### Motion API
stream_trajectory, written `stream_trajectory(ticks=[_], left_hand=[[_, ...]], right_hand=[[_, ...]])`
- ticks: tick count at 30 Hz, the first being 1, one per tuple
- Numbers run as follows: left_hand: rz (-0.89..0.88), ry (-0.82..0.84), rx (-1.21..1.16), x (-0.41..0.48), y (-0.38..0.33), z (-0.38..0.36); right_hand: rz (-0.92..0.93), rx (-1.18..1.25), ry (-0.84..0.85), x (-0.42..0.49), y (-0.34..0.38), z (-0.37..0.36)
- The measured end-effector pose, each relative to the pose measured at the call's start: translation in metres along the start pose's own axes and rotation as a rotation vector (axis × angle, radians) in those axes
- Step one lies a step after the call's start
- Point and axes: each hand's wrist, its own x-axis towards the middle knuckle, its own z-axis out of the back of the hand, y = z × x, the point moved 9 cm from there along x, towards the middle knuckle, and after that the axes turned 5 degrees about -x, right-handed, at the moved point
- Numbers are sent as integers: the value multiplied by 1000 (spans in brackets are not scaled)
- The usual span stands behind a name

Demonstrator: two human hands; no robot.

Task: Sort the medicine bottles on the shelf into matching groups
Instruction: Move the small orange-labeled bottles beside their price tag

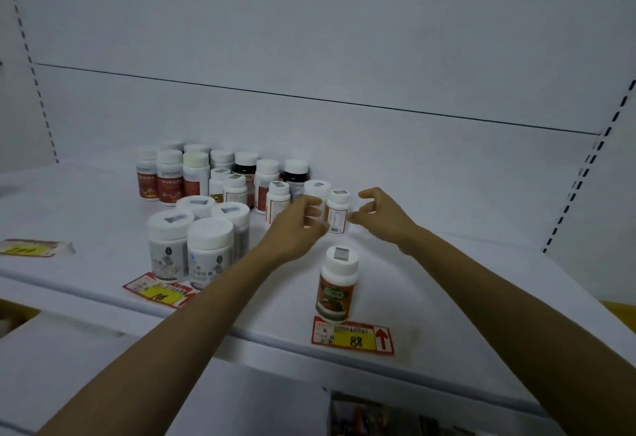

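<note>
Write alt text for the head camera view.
Two bare hands, left hand and right hand, reach either side of a small white-capped bottle on a white shelf. More bottles cluster behind and left; one orange-labelled bottle stands alone near the front edge.

This looks like a shop, likely a pharmacy aisle. A white metal display shelf (430,298) has slotted uprights (585,177) at the left and right edges. Red and yellow price tags (352,336) lie along its near edge, one reading 88. White-capped medicine bottles (192,177) cluster at the far left.
</note>
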Motion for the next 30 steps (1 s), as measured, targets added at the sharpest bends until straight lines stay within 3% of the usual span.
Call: stream_trajectory(ticks=[11,14,19,30], left_hand=[[-76,71,129,44,18,-19],[-81,59,113,44,12,-19],[-133,-91,0,35,-24,3],[-307,-252,23,-48,-144,0]], right_hand=[[21,18,-129,54,-8,-31],[16,123,-157,52,-7,-23],[90,476,-98,27,22,13],[298,718,-44,-88,53,93]])
